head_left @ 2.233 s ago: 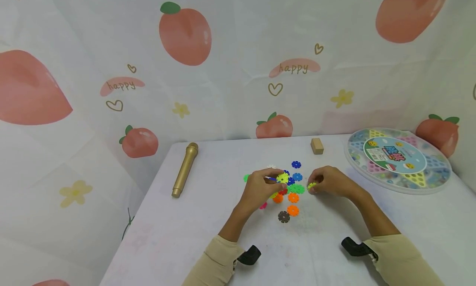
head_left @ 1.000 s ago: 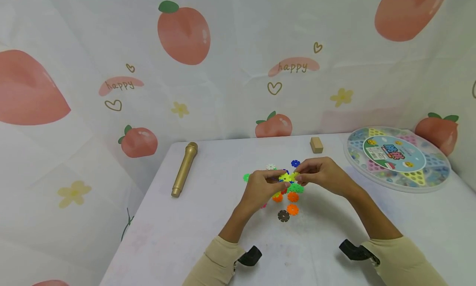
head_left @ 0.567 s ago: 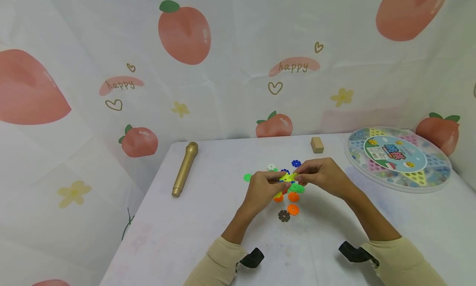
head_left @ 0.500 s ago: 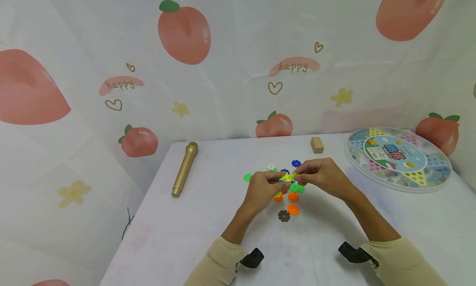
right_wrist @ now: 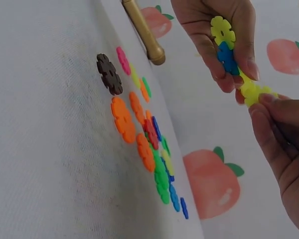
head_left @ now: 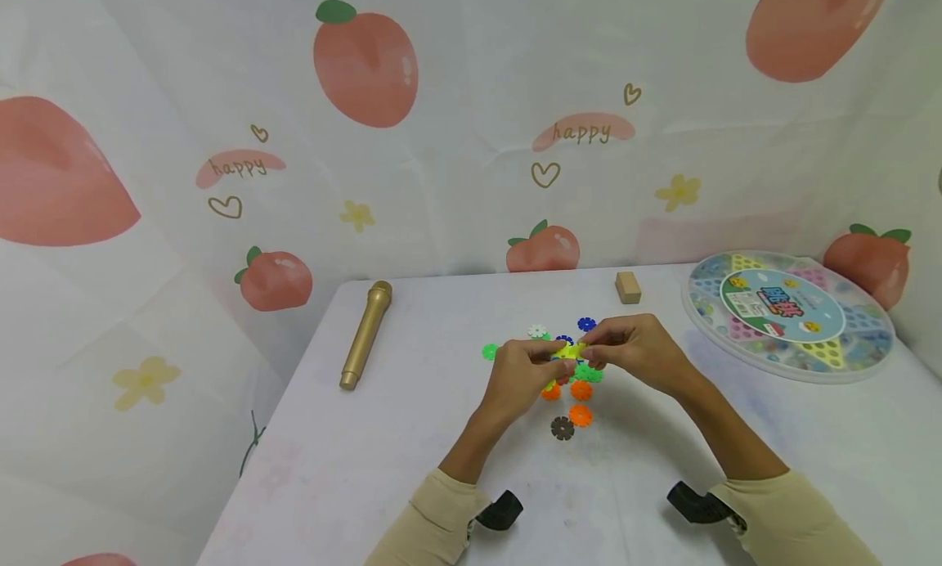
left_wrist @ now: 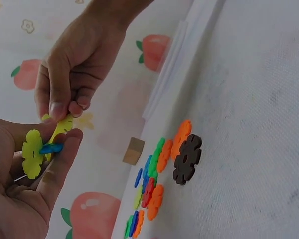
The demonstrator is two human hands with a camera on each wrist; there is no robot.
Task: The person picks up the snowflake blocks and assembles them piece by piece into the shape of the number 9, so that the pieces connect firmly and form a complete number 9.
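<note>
Hands pinching yellow discs (blue disc between), loose discs on white tabletop

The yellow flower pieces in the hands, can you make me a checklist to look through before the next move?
1. Left hand has a grip on the yellow-and-blue build: ok.
2. Right hand pinches a yellow piece: ok, at the fingertips.
3. Blue piece is joined to the yellow flower beside it: ok.
4. The pinched piece is pushed fully into its slot: cannot tell, fingers cover part of it.
5. Loose pieces are sorted by colour: not ok, colours lie mixed on the table.
6. Gold stick and wooden block are clear of the hands: ok, both lie apart.
</note>
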